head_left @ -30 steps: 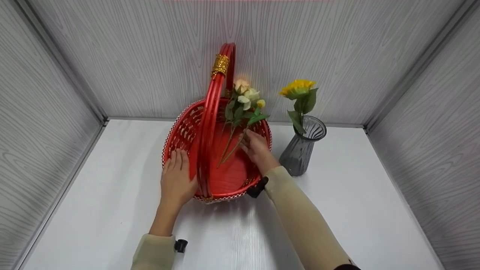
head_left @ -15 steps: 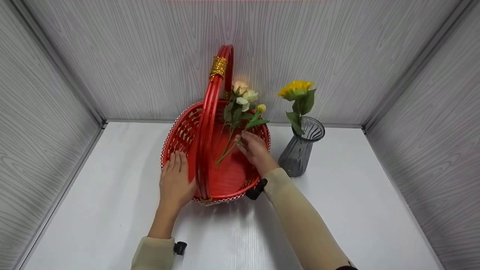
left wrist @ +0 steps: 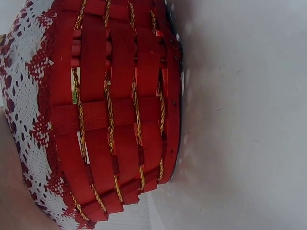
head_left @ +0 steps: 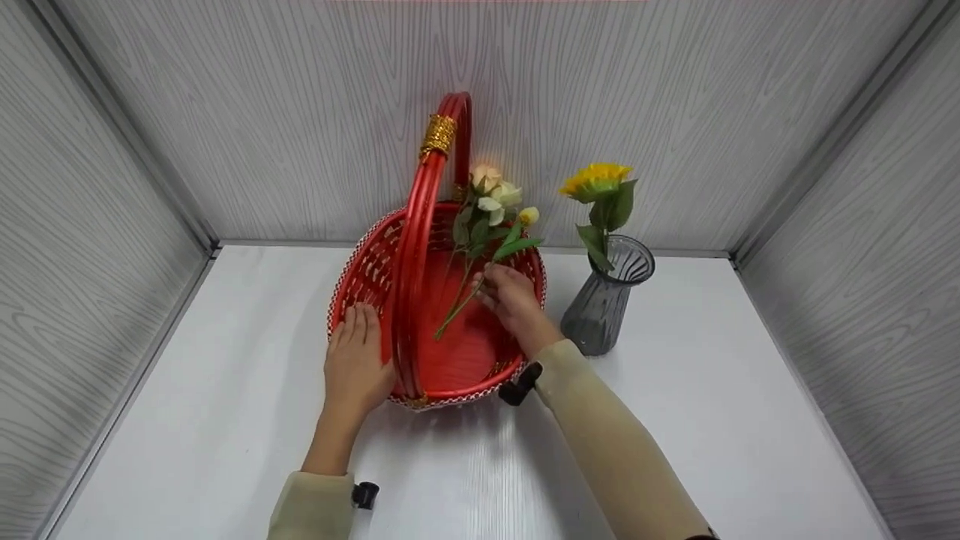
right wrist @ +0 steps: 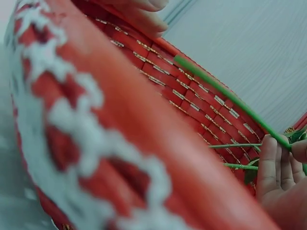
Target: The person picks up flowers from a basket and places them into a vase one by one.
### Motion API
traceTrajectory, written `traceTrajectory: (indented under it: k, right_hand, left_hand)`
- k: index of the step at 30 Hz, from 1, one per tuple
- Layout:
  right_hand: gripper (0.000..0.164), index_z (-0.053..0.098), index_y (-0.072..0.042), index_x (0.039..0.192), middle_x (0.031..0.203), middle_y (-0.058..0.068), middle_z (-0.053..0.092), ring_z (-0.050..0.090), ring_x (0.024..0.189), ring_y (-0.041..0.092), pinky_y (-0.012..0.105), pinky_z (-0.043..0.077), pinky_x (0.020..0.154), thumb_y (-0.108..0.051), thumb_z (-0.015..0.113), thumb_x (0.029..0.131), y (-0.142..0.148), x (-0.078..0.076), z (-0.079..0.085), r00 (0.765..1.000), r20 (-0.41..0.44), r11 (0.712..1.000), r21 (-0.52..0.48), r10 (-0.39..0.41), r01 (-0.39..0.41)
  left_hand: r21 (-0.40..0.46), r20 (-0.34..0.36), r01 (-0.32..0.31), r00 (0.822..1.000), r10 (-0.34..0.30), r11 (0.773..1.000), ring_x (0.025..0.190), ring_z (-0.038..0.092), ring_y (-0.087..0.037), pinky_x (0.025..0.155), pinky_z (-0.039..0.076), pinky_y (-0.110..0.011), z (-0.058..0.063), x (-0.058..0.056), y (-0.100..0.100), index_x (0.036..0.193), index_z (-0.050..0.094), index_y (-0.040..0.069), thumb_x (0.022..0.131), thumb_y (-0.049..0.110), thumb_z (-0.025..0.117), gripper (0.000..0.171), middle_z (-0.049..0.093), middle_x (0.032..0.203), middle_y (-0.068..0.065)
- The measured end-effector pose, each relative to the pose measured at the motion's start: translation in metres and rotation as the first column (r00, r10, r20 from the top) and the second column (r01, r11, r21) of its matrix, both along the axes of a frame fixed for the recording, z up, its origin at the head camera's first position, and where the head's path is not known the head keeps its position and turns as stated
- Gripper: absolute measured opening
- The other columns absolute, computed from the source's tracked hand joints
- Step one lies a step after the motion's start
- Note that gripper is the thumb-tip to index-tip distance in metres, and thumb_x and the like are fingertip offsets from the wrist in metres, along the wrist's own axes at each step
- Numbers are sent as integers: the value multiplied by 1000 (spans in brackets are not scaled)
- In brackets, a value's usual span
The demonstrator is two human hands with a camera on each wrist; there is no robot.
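A red woven basket (head_left: 454, 391) with a tall arched handle (head_left: 411, 270) stands in the middle of the white table. My left hand (head_left: 356, 367) rests on its left rim, fingers extended over the edge; in the left wrist view it lies against the white lace trim (left wrist: 26, 105). Between thumb and fingers my right hand (head_left: 514, 300) pinches the green stem (right wrist: 225, 91) of a flower with a small yellow bud (head_left: 529, 216), inside the basket on the right. Peach and cream roses (head_left: 496, 191) lean against the basket's back, their stems running down inside it.
To the right of the basket stands a grey ribbed glass vase (head_left: 596, 322) holding one yellow sunflower (head_left: 596, 182). Grey wood-grain panels enclose the white table (head_left: 187, 390) at the back and on both sides.
The pinched stem's lower end has swung slightly left toward the rose stems inside the basket. My left hand stays on the rim.
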State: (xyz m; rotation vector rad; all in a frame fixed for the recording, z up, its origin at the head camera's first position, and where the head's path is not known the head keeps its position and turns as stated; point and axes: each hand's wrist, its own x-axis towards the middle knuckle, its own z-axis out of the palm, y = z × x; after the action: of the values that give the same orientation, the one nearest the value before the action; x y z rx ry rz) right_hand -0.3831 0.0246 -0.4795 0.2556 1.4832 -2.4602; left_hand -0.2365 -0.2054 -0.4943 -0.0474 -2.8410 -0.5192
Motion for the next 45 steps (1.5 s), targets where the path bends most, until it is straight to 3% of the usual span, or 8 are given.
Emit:
traceTrajectory:
  k: [3,7,16,26,31,34,39,45]
  right_hand:
    - [21,59,0,120,98,15,67,66,102,34,32,58,75,-6,53,100,3,0,1,1000,-31,1000,11,3,-2]
    - [15,61,-2,112,100,19,68,68,92,30,32,58,71,-6,54,99,6,2,2,998,-55,999,34,1,1]
    - [9,62,-5,99,86,10,66,64,75,19,28,54,62,-5,53,97,13,11,12,994,-98,996,74,50,-42]
    - [8,62,-2,103,82,5,65,57,65,11,26,55,61,-3,58,96,28,28,28,986,-144,993,98,83,-70]
    - [24,58,8,116,81,4,65,56,65,10,26,55,60,-3,59,95,35,37,35,980,-170,989,120,106,-87]
    - [25,57,9,117,82,5,65,60,67,11,25,56,59,-3,58,96,40,43,40,975,-194,988,129,107,-83]
    - [10,61,1,105,82,6,64,63,69,14,26,55,59,-4,57,97,47,53,48,967,-226,986,144,114,-83]
    - [5,61,-3,97,78,4,61,56,65,12,25,52,57,-3,57,95,59,61,56,956,-261,979,184,131,-84]
  left_hand:
    - [-13,-5,3,1000,-3,1000,151,22,-39,123,15,-50,-1,-1,2,153,25,-9,98,46,45,80,25,160,-27]
    - [-16,-31,8,999,-9,1000,150,24,-40,123,17,-50,-2,-1,3,152,27,-10,98,47,45,81,27,159,-28]
    - [-18,-27,8,1000,-8,1000,150,24,-40,123,17,-51,0,-1,3,152,27,-9,98,48,46,81,26,159,-27]
    - [-11,-31,11,999,-11,1000,150,23,-39,123,17,-51,1,0,2,153,26,-9,97,48,46,82,27,159,-27]
    - [-14,-41,11,999,-12,1000,150,24,-40,122,17,-51,-2,0,1,152,27,-10,97,47,46,81,28,158,-28]
    - [-15,-54,15,998,-16,1000,149,25,-41,122,18,-51,-3,1,0,151,30,-11,97,46,47,80,30,157,-29]
    - [-23,-49,13,999,-15,1000,149,25,-41,122,19,-51,-5,1,-1,151,29,-11,97,46,47,80,30,157,-29]
    - [-25,-48,16,999,-17,1000,149,24,-41,122,18,-51,-4,-2,-1,151,28,-11,96,42,48,79,28,158,-28]
